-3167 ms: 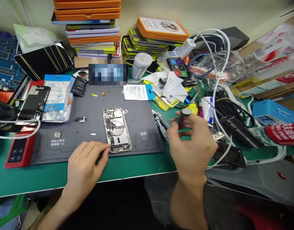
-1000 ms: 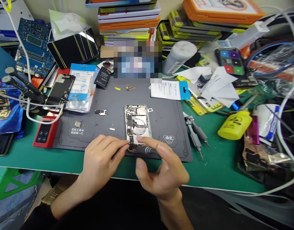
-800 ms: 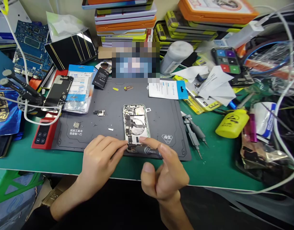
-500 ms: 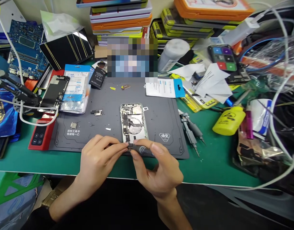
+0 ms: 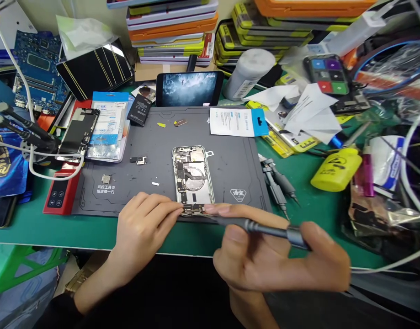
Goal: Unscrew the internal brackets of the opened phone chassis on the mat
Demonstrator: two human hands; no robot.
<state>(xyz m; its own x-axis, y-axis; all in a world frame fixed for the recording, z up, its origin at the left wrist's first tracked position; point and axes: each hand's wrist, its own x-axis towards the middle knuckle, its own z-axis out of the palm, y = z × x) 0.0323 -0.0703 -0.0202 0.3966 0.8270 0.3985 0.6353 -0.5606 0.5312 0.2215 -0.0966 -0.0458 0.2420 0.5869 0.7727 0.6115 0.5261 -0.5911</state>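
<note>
An opened phone [image 5: 195, 180] lies on the dark grey work mat, its inner parts and a round coil bared. My left hand [image 5: 144, 224] is closed, fingertips pressed together at the phone's lower left edge; whether anything small is between them is hidden. A grey-handled screwdriver [image 5: 264, 229] lies slanted across the fingers of my right hand [image 5: 264, 256], with the thumb near its rear end. Its front end points at the phone's bottom edge, and my right index fingertip is at the lower right corner. The screwdriver's tip is blurred. Beside the phone's upper right sits a SIM tray [image 5: 210, 154].
Small parts, including a metal-and-black module [image 5: 138, 160], lie on the mat [image 5: 230, 160]. A lit phone [image 5: 188, 89] stands behind it. More screwdrivers [image 5: 276, 187] and a yellow bottle [image 5: 336, 169] are right; a red device [image 5: 61, 192] is left. Stacked cases [image 5: 172, 27] line the back.
My right hand has moved right and turned palm up, and the screwdriver has swung back from the phone's lower end, showing its full handle. My left hand stays at the phone's edge.
</note>
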